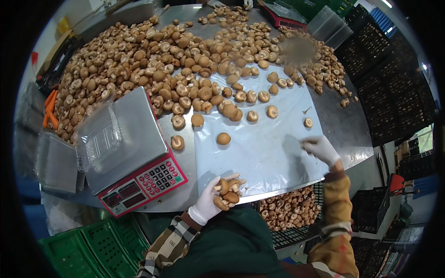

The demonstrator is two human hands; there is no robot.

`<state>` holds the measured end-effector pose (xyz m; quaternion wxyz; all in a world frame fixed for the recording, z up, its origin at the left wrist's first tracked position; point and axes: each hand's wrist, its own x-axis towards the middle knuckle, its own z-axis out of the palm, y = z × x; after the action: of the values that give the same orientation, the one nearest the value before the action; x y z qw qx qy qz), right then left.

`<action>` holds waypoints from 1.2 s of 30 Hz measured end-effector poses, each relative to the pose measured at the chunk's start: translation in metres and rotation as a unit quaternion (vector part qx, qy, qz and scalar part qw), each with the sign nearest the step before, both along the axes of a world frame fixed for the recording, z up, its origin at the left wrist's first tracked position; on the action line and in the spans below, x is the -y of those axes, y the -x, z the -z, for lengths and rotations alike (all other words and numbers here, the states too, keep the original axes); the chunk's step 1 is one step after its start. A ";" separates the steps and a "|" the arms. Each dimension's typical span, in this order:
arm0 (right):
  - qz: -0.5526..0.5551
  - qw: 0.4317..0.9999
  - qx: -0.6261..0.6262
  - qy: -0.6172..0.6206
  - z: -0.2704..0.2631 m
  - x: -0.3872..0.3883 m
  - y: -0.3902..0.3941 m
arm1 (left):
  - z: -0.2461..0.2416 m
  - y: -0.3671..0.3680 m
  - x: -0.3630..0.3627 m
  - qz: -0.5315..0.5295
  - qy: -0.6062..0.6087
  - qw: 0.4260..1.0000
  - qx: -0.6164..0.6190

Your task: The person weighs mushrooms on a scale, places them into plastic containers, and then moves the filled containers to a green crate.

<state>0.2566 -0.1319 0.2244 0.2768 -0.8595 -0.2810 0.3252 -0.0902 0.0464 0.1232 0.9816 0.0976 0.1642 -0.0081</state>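
In a white glove, my left hand (212, 198) cups several brown mushrooms (227, 191) above the near edge of a light blue plastic sheet (257, 149). My right hand (319, 149), also gloved, is over the sheet's right side; its fingers are bent and somewhat blurred, and whether something small is between them is unclear. One loose mushroom (308, 122) lies just beyond it. A large heap of mushrooms (139, 59) covers the far and left part of the metal table, and several single ones are scattered on the sheet.
A red digital scale (125, 139) with a clear plastic tray (100, 135) stands at left, near carrots (51, 109). A crate of mushrooms (292, 208) sits below the table edge. Green crates (94, 246) are at lower left, stacked black crates (389, 80) at right. Another person's gloved hands (216, 4) show at the far edge.
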 end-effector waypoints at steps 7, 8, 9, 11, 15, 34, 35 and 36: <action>0.075 0.943 0.308 -0.105 0.062 -0.173 -0.103 | 0.021 0.006 0.003 -0.015 0.013 0.999 0.025; 0.088 0.930 0.349 -0.072 0.065 -0.192 -0.112 | 0.018 0.004 0.004 -0.021 0.012 1.000 -0.003; 0.103 0.915 0.389 -0.037 0.070 -0.206 -0.119 | 0.014 0.003 0.005 -0.026 0.011 0.999 -0.031; 0.079 0.908 0.410 0.042 0.073 -0.231 -0.118 | 0.012 0.005 0.006 -0.035 0.001 0.999 -0.024; 0.024 0.915 0.379 0.139 0.061 -0.247 -0.116 | 0.012 0.008 0.005 -0.024 -0.008 1.000 -0.007; -0.077 0.980 0.013 0.183 -0.038 0.091 0.005 | 0.019 0.003 -0.003 0.036 0.009 0.999 0.026; -0.032 0.992 -0.016 0.118 -0.041 0.083 -0.003 | 0.018 0.003 -0.003 0.038 -0.002 0.999 0.028; -0.005 0.996 -0.060 0.059 -0.047 0.059 -0.003 | 0.014 0.003 -0.003 0.035 -0.010 0.999 0.012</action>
<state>0.2599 -0.1905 0.2713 0.2404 -0.8517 -0.2482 0.3940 -0.0929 0.0493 0.1096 0.9815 0.1129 0.1494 -0.0393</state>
